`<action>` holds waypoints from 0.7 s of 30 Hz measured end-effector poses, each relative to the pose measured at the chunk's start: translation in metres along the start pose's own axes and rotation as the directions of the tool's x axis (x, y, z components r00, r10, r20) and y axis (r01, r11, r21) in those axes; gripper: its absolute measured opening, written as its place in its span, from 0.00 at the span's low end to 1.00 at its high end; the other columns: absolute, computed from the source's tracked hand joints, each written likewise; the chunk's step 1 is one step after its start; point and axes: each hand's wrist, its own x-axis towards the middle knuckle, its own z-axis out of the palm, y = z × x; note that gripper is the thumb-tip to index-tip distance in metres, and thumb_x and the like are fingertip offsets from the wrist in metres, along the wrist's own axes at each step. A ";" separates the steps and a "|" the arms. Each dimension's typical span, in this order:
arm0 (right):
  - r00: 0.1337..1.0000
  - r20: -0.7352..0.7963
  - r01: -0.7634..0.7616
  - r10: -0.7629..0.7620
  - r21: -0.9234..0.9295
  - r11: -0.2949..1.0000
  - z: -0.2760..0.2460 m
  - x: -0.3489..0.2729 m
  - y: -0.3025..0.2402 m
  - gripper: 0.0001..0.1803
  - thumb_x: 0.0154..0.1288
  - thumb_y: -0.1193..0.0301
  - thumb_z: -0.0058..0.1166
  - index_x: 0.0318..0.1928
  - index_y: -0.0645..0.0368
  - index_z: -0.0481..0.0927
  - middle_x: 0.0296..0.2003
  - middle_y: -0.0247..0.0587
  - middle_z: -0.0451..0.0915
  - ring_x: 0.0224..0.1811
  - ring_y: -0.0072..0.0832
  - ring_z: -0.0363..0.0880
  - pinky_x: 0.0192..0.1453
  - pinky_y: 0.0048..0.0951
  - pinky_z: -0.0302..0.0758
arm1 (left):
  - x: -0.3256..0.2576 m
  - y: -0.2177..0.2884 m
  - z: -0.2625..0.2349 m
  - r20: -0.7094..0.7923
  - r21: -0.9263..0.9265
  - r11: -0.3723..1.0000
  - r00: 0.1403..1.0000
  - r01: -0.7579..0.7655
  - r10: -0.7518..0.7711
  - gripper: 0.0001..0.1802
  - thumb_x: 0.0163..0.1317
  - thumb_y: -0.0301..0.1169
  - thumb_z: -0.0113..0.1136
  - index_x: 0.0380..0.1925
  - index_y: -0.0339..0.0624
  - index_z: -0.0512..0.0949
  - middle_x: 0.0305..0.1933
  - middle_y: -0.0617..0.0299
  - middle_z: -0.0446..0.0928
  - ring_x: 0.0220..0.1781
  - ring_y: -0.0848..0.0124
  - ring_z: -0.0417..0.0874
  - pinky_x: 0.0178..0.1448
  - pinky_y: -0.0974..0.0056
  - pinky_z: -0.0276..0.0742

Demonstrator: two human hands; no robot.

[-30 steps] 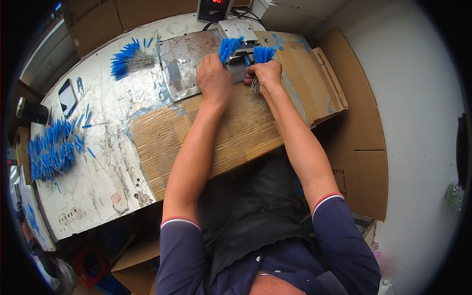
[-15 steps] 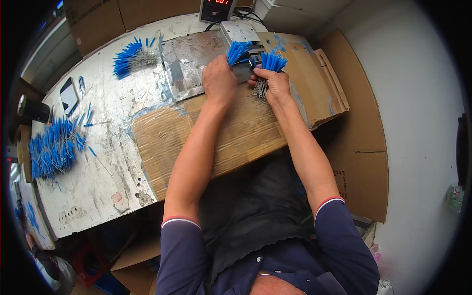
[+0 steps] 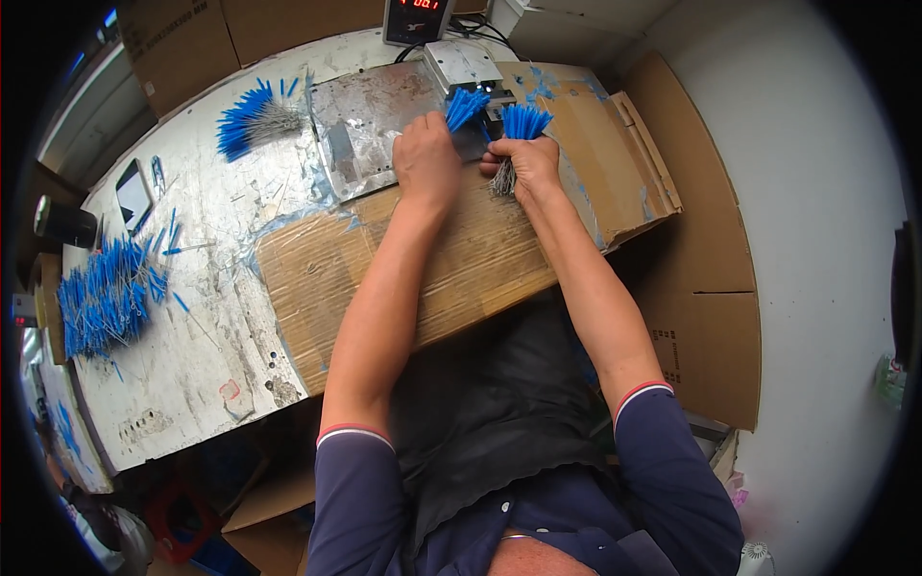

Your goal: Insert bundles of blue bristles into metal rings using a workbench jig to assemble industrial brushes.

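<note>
My left hand (image 3: 427, 158) is closed around a bunch of thin wire pieces with blue sleeves (image 3: 467, 108); the blue ends stick out past its fingers, and the wire part is hidden. Close beside it, my right hand (image 3: 531, 165) grips a second bunch of the same blue-sleeved wire pieces (image 3: 525, 121). Their looped bare wire ends (image 3: 503, 180) hang below that hand. One blue end shows between the two bunches, at my right fingertips. Both hands are just in front of a small metal device (image 3: 463, 65), over the edge of a steel plate (image 3: 375, 115).
A fanned pile of blue-sleeved wires (image 3: 252, 117) lies left of the plate, and a larger heap (image 3: 108, 293) farther left. Near it are a phone (image 3: 133, 196) and a dark cup (image 3: 65, 221). Flat cardboard (image 3: 413, 278) covers the table's front. A red-digit display (image 3: 417, 21) stands behind.
My right hand has shifted slightly left, and a single blue end now shows between the bunches. My left hand stays nearly in place, still holding its bunch.
</note>
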 end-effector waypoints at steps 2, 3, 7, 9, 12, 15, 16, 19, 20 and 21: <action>0.999 -0.028 0.019 -0.019 0.002 1.000 0.003 0.001 0.001 0.02 0.54 0.87 0.59 0.26 0.75 0.79 0.24 0.53 0.81 0.21 0.38 0.84 0.23 0.34 0.86 | 0.000 0.000 0.000 0.010 0.035 0.999 1.000 0.008 -0.008 0.07 0.55 0.24 0.56 0.35 0.41 0.76 0.35 0.54 0.80 0.41 0.54 0.82 0.47 0.53 0.74; 0.998 -0.057 0.035 -0.035 0.003 0.999 0.004 0.002 0.002 0.03 0.54 0.87 0.58 0.26 0.75 0.79 0.24 0.53 0.81 0.21 0.38 0.84 0.22 0.34 0.86 | 0.000 0.002 -0.002 -0.002 0.031 0.997 0.997 0.071 -0.071 0.07 0.57 0.24 0.55 0.36 0.40 0.75 0.35 0.53 0.80 0.41 0.53 0.82 0.46 0.52 0.74; 0.994 -0.095 0.050 -0.052 -0.023 0.999 0.012 0.004 0.002 0.03 0.55 0.88 0.58 0.26 0.76 0.78 0.24 0.53 0.81 0.22 0.39 0.84 0.22 0.34 0.86 | 0.003 -0.001 -0.004 -0.066 -0.077 0.960 0.959 0.271 -0.276 0.08 0.61 0.25 0.55 0.41 0.39 0.74 0.36 0.50 0.81 0.43 0.51 0.82 0.45 0.50 0.73; 0.990 -0.131 0.047 -0.052 -0.038 0.998 0.019 0.007 0.001 0.02 0.55 0.88 0.57 0.27 0.77 0.77 0.26 0.54 0.81 0.22 0.40 0.84 0.23 0.35 0.86 | 0.004 -0.002 -0.003 -0.104 -0.105 0.962 0.959 0.253 -0.264 0.06 0.64 0.27 0.56 0.39 0.38 0.73 0.35 0.48 0.81 0.40 0.47 0.81 0.45 0.47 0.73; 0.987 -0.151 0.041 -0.052 -0.079 0.996 0.023 0.012 -0.002 0.02 0.56 0.89 0.56 0.28 0.77 0.76 0.27 0.55 0.81 0.22 0.40 0.84 0.23 0.36 0.87 | 0.005 -0.001 -0.002 -0.153 -0.144 0.966 0.960 0.215 -0.236 0.07 0.66 0.29 0.58 0.38 0.37 0.72 0.34 0.45 0.80 0.39 0.44 0.81 0.46 0.45 0.71; 0.989 -0.137 0.048 -0.056 -0.059 0.997 0.024 0.010 -0.003 0.03 0.56 0.88 0.56 0.29 0.75 0.75 0.27 0.55 0.81 0.22 0.40 0.84 0.23 0.36 0.87 | 0.006 -0.001 -0.001 -0.192 -0.144 0.976 0.962 0.166 -0.192 0.08 0.67 0.30 0.59 0.37 0.38 0.72 0.34 0.46 0.80 0.41 0.44 0.81 0.48 0.45 0.70; 0.989 -0.136 0.047 -0.055 -0.060 0.997 0.025 0.009 -0.004 0.03 0.56 0.88 0.56 0.29 0.75 0.75 0.27 0.55 0.81 0.22 0.40 0.84 0.23 0.36 0.87 | 0.006 -0.002 -0.001 -0.218 -0.135 0.982 0.962 0.135 -0.163 0.08 0.67 0.30 0.59 0.37 0.38 0.72 0.34 0.46 0.80 0.42 0.45 0.81 0.48 0.46 0.69; 0.992 -0.125 -0.001 0.013 0.096 0.995 0.020 0.005 -0.006 0.04 0.55 0.87 0.57 0.30 0.73 0.75 0.27 0.53 0.80 0.23 0.40 0.84 0.24 0.36 0.87 | 0.005 -0.001 -0.002 -0.198 -0.155 0.981 0.969 0.116 -0.146 0.07 0.66 0.30 0.59 0.38 0.39 0.73 0.35 0.47 0.81 0.42 0.46 0.81 0.49 0.46 0.69; 0.996 -0.082 -0.013 0.026 0.152 0.988 0.018 0.004 -0.005 0.04 0.55 0.87 0.58 0.31 0.73 0.76 0.27 0.52 0.81 0.23 0.39 0.84 0.25 0.36 0.87 | 0.004 0.000 -0.002 -0.199 -0.154 0.981 0.969 0.117 -0.147 0.07 0.66 0.30 0.59 0.38 0.39 0.73 0.35 0.47 0.81 0.42 0.46 0.81 0.49 0.46 0.69; 0.999 -0.038 -0.026 0.035 0.208 0.978 0.015 0.004 -0.004 0.05 0.55 0.86 0.59 0.32 0.73 0.77 0.27 0.51 0.81 0.23 0.38 0.84 0.25 0.35 0.87 | 0.004 0.000 -0.004 -0.134 -0.148 0.979 0.978 0.138 -0.158 0.07 0.65 0.30 0.60 0.38 0.39 0.74 0.35 0.47 0.81 0.41 0.45 0.81 0.48 0.46 0.70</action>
